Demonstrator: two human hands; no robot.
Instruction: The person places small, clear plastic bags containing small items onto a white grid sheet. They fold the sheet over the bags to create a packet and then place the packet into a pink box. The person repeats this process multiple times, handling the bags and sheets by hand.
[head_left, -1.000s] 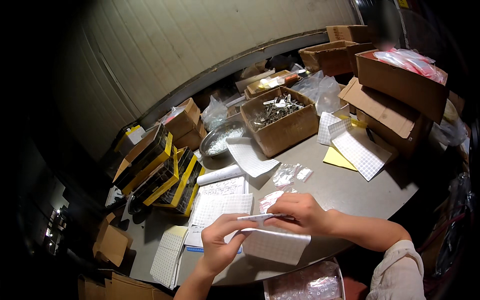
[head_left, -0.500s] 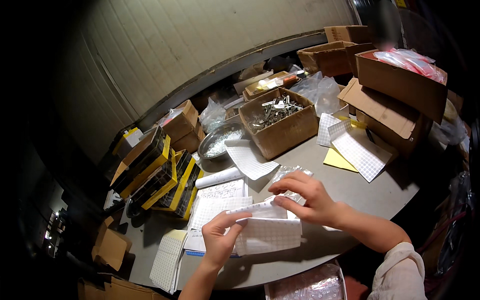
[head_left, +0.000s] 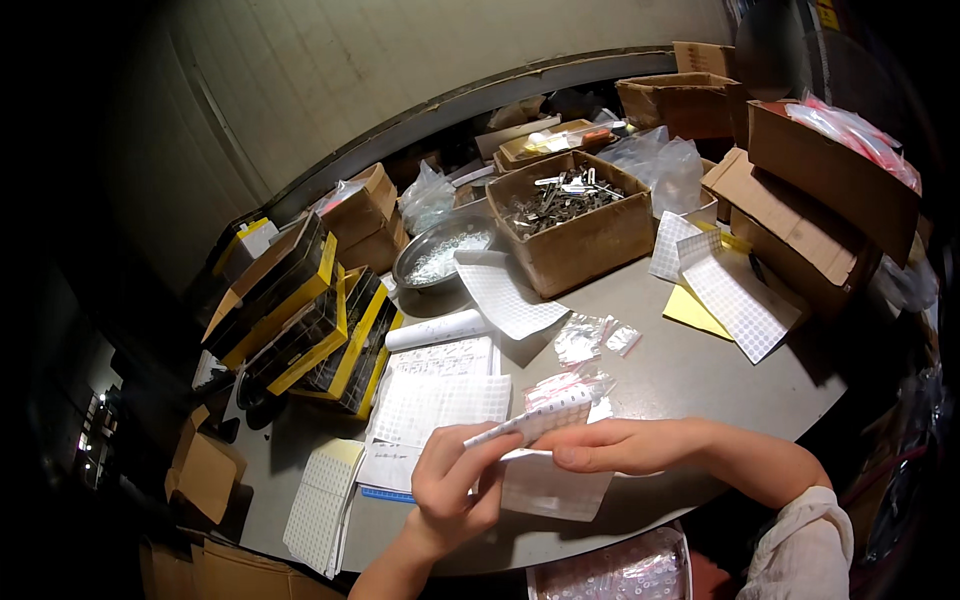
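A white sheet of small round stickers [head_left: 556, 490] is folded over between my hands, above the near part of the table. My left hand [head_left: 452, 488] grips its left end, thumb and fingers closed on the paper. My right hand [head_left: 625, 446] reaches in from the right, its thumb and fingers closed on the sheet near the fold; its fingertips are partly hidden by the raised flap. Just beyond lie small clear zip bags [head_left: 578, 340], some with red edges. To the left, another dotted sheet [head_left: 440, 408] rests on an open notebook [head_left: 445, 355].
A stack of dotted sheets [head_left: 322, 508] lies at the table's left edge, near black-and-yellow boxes [head_left: 345, 365]. Farther back stand a bowl of clear small pieces [head_left: 445, 258] and a carton of metal parts [head_left: 580, 240]. More sticker sheets [head_left: 740, 290] lie right, beside cartons [head_left: 800, 225].
My right hand has come down from above the sheet and closed on it near the fold. The zip bags behind it show more now. The view has shifted slightly.
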